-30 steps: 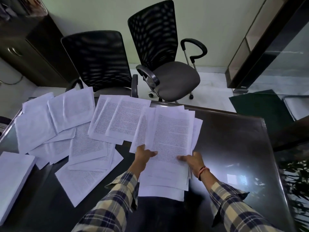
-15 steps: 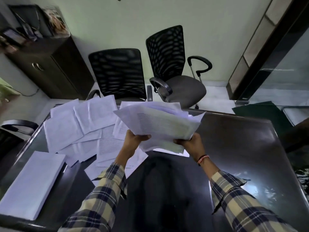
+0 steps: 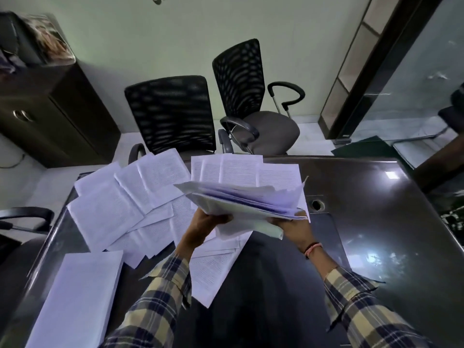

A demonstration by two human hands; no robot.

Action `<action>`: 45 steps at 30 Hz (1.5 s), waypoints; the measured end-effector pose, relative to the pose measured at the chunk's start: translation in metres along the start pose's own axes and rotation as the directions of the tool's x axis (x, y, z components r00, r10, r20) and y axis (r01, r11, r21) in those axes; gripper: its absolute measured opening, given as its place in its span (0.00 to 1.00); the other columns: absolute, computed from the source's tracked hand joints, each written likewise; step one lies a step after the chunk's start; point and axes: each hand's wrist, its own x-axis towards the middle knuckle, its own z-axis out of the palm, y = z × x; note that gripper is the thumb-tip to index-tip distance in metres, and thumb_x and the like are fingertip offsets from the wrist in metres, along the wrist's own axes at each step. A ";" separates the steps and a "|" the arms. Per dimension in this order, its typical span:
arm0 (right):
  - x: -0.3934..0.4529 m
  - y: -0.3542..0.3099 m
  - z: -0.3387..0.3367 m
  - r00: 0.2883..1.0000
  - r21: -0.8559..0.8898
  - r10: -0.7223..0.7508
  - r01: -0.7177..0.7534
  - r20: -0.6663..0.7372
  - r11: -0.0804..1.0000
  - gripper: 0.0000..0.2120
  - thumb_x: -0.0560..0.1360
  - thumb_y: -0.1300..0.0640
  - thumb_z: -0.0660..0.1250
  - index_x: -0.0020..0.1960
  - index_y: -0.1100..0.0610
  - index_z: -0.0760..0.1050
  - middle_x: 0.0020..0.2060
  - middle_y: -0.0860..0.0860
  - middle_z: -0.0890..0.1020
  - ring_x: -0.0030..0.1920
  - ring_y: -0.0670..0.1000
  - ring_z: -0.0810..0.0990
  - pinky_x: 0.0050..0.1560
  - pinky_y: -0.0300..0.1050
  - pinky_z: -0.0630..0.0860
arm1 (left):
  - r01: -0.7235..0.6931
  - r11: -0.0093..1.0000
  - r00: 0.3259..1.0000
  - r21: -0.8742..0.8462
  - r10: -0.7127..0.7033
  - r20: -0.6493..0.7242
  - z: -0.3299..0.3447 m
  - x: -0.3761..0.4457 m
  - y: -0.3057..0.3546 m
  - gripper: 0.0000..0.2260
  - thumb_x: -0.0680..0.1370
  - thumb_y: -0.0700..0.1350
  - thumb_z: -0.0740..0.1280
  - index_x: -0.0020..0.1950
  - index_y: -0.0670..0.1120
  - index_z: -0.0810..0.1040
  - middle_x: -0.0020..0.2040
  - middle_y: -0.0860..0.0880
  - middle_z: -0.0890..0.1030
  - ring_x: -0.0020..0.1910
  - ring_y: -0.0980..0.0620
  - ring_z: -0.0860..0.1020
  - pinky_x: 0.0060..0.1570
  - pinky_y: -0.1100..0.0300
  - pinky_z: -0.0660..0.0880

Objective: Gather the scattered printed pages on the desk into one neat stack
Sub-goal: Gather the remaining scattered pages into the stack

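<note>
A loose bundle of printed pages (image 3: 241,199) is held up above the dark desk (image 3: 371,222), its sheets fanned and uneven. My left hand (image 3: 203,227) grips the bundle's near left edge and my right hand (image 3: 293,228) grips its near right edge. Several scattered printed pages (image 3: 120,209) lie overlapping on the desk's left half, and a few more pages (image 3: 241,169) lie flat behind the bundle. One page (image 3: 211,275) lies under my left forearm. A thick squared stack of paper (image 3: 77,302) rests at the desk's near left corner.
Two black mesh office chairs (image 3: 173,116) stand beyond the desk's far edge. A dark cabinet (image 3: 45,109) is at the left, a glass partition (image 3: 414,79) at the right. A cable hole (image 3: 316,204) sits in the desktop right of the bundle.
Both hands have lifted the gathered pages off the desk and now hold them raised. The view has shifted, showing more of the desk's left side and the thick stack.
</note>
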 end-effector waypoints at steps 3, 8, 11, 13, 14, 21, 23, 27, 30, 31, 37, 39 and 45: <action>-0.003 -0.006 0.006 0.999 0.032 0.030 -0.029 -0.033 0.999 0.12 0.67 0.68 0.81 0.47 0.56 0.86 0.42 0.49 0.88 0.43 0.48 0.85 0.46 0.46 0.82 | 0.015 1.000 0.999 -0.005 -0.015 -0.028 -0.004 0.005 -0.003 0.27 0.69 0.30 0.80 0.66 0.40 0.78 0.58 0.43 0.85 0.57 0.46 0.83 0.53 0.52 0.83; -0.005 0.001 0.009 0.985 0.072 0.152 -0.146 -0.079 0.987 0.20 0.64 0.63 0.84 0.53 0.52 0.83 0.49 0.52 0.87 0.52 0.56 0.86 0.49 0.58 0.84 | 0.074 0.994 0.996 0.079 -0.070 -0.053 -0.001 0.007 -0.020 0.25 0.68 0.45 0.83 0.63 0.48 0.80 0.58 0.47 0.85 0.58 0.45 0.82 0.57 0.41 0.82; -0.011 0.011 0.007 0.979 0.061 0.192 -0.189 -0.065 0.980 0.23 0.63 0.59 0.85 0.56 0.52 0.83 0.51 0.53 0.87 0.54 0.58 0.86 0.52 0.64 0.83 | 0.077 0.991 0.996 0.112 -0.070 -0.061 0.003 0.006 -0.029 0.25 0.67 0.47 0.83 0.61 0.49 0.80 0.57 0.47 0.84 0.58 0.46 0.82 0.58 0.40 0.82; -0.014 0.014 0.007 0.983 0.059 0.177 -0.174 -0.047 0.983 0.25 0.63 0.57 0.86 0.58 0.53 0.82 0.52 0.54 0.87 0.55 0.57 0.85 0.54 0.65 0.82 | 0.070 0.993 0.996 0.099 -0.064 -0.057 0.003 0.004 -0.028 0.25 0.68 0.44 0.83 0.63 0.49 0.79 0.58 0.47 0.84 0.58 0.46 0.82 0.58 0.42 0.82; -0.014 0.012 0.008 0.985 0.059 0.169 -0.166 -0.043 0.984 0.27 0.62 0.55 0.86 0.58 0.53 0.82 0.52 0.54 0.87 0.55 0.57 0.85 0.54 0.65 0.82 | 0.067 0.994 0.997 0.081 -0.063 -0.043 0.004 0.004 -0.027 0.27 0.68 0.42 0.83 0.64 0.48 0.79 0.59 0.47 0.84 0.59 0.46 0.82 0.58 0.45 0.82; 0.001 -0.028 0.012 0.994 0.160 0.104 -0.107 0.024 0.981 0.23 0.64 0.58 0.85 0.58 0.51 0.83 0.54 0.53 0.87 0.56 0.56 0.85 0.57 0.62 0.82 | -0.051 0.999 0.999 0.013 0.050 0.016 0.008 0.011 0.007 0.23 0.70 0.35 0.80 0.63 0.47 0.82 0.57 0.47 0.85 0.58 0.49 0.83 0.57 0.49 0.83; 0.005 -0.035 0.012 0.996 0.166 0.084 -0.088 0.028 0.982 0.24 0.65 0.57 0.84 0.59 0.50 0.83 0.54 0.53 0.87 0.57 0.56 0.85 0.57 0.63 0.82 | -0.074 0.997 0.997 0.018 0.073 0.012 0.011 0.013 0.016 0.20 0.72 0.34 0.79 0.61 0.49 0.83 0.54 0.51 0.86 0.55 0.52 0.84 0.56 0.51 0.83; 0.005 -0.030 0.007 0.994 0.222 0.100 -0.106 0.039 0.969 0.24 0.65 0.62 0.84 0.59 0.52 0.82 0.55 0.56 0.86 0.57 0.59 0.85 0.58 0.64 0.81 | -0.102 0.995 0.995 0.018 0.102 0.013 0.016 0.010 0.023 0.17 0.73 0.33 0.78 0.59 0.46 0.84 0.53 0.46 0.86 0.55 0.49 0.84 0.55 0.50 0.82; 0.002 -0.021 0.004 0.991 0.227 0.117 -0.127 0.057 0.965 0.27 0.65 0.64 0.83 0.61 0.54 0.81 0.55 0.58 0.86 0.58 0.59 0.84 0.58 0.65 0.81 | -0.083 0.994 0.997 0.066 0.083 0.003 0.018 0.007 0.021 0.15 0.73 0.34 0.78 0.58 0.44 0.85 0.52 0.44 0.87 0.54 0.48 0.85 0.56 0.48 0.82; 0.001 -0.019 0.004 0.991 0.215 0.118 -0.127 0.055 0.968 0.28 0.64 0.65 0.83 0.62 0.54 0.80 0.55 0.58 0.85 0.58 0.59 0.84 0.58 0.65 0.81 | -0.081 0.992 0.997 0.097 0.081 -0.005 0.019 0.006 0.020 0.13 0.73 0.34 0.78 0.57 0.43 0.86 0.51 0.42 0.87 0.53 0.47 0.85 0.55 0.47 0.82; 0.007 -0.032 0.006 0.998 0.212 0.061 -0.057 -0.015 0.976 0.26 0.67 0.64 0.82 0.62 0.53 0.80 0.54 0.54 0.86 0.56 0.54 0.85 0.53 0.53 0.84 | -0.082 0.997 0.993 0.015 0.083 -0.087 0.034 -0.002 0.031 0.13 0.73 0.36 0.78 0.55 0.49 0.84 0.46 0.50 0.86 0.48 0.54 0.85 0.48 0.56 0.83; 0.007 -0.035 0.004 0.997 0.220 0.069 -0.071 0.016 0.973 0.23 0.67 0.64 0.82 0.59 0.55 0.82 0.52 0.54 0.87 0.55 0.55 0.86 0.53 0.56 0.84 | -0.059 0.998 0.994 -0.009 0.057 -0.098 0.034 -0.005 0.029 0.14 0.73 0.36 0.79 0.55 0.48 0.84 0.46 0.52 0.87 0.48 0.55 0.85 0.48 0.56 0.83; 0.007 -0.043 -0.011 0.998 0.246 -0.007 -0.008 0.058 0.969 0.09 0.74 0.58 0.77 0.51 0.63 0.85 0.46 0.59 0.87 0.50 0.56 0.86 0.54 0.54 0.82 | -0.088 0.996 0.986 -0.004 0.086 -0.146 0.036 -0.012 0.032 0.16 0.73 0.56 0.74 0.37 0.43 0.81 0.36 0.44 0.79 0.39 0.48 0.78 0.42 0.60 0.74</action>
